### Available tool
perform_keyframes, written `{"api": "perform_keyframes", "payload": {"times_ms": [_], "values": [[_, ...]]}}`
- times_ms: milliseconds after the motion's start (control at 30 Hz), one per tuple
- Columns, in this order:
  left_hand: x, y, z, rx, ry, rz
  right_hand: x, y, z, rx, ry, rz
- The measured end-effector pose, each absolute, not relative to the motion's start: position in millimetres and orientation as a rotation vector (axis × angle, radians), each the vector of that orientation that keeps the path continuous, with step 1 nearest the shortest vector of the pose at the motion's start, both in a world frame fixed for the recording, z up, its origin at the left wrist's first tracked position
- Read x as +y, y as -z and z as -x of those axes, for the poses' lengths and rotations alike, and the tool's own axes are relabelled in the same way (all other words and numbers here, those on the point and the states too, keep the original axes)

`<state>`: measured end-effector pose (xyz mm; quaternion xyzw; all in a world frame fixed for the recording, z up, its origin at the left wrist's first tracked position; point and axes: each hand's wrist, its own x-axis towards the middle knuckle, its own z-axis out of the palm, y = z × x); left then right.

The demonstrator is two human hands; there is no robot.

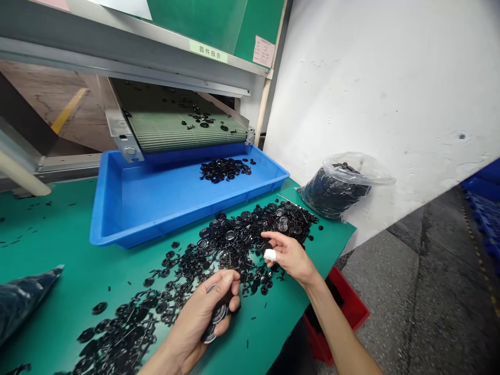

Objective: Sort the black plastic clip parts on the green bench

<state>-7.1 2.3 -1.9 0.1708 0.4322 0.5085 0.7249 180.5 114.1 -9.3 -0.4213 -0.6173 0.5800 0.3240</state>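
Note:
My left hand (213, 307) is closed around several round black plastic discs (219, 313) with ringed faces, held above the green table. To its right, my right hand (287, 255) has white tape wrapped on one digit. Its thumb and fingers are bent round a dark black disc (266, 247), partly hidden by them. Under and beyond both hands spreads a long pile of loose black plastic parts (230, 235), discs mixed with thin branching pieces.
A blue tray (156, 221) holding black parts stands under the end of a green conveyor belt (156, 127). An open plastic bag of black parts (336, 187) leans on the white wall. Another filled bag (25, 299) lies left. A red bin (353, 307) sits below the table's right edge.

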Motion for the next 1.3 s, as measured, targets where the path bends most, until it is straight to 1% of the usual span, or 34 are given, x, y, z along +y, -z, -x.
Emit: {"api": "perform_keyframes", "payload": {"times_ms": [133,267,433,633,867,1000,1067,1233,1300], "values": [[0.8,1.1,4.2,1.009,-1.100,-0.431,102.7,3.6,-176.8,-1.730,-1.379,1.099],[-0.7,0.3,0.7,1.056,-1.109,-0.468,87.3,-4.4,-167.6,-1.794,-1.329,1.157],[-1.2,-0.9,-2.1,1.088,-1.141,-0.501,68.5,-11.2,-160.5,-1.970,-1.167,1.099],[-6.1,2.7,-6.4,1.116,-1.035,-0.696,56.3,-7.3,-157.5,-1.726,-1.397,0.988],[-9.3,10.5,-9.2,1.126,-1.034,-0.790,40.8,-1.4,-146.0,-1.586,-1.320,1.093],[-9.7,12.2,-8.6,1.177,-1.069,-0.794,33.7,3.4,-142.8,-1.481,-1.440,1.111],[-10.5,12.0,-6.3,1.213,-1.040,-0.835,33.3,2.7,-147.2,-1.568,-1.407,1.106],[-11.6,5.3,2.5,1.296,-0.883,-1.061,40.0,-11.4,-169.8,-2.226,-0.994,0.904],[-10.9,0.7,4.7,1.318,-0.816,-1.111,43.1,-15.6,-174.7,-2.377,-0.934,0.868]]}}
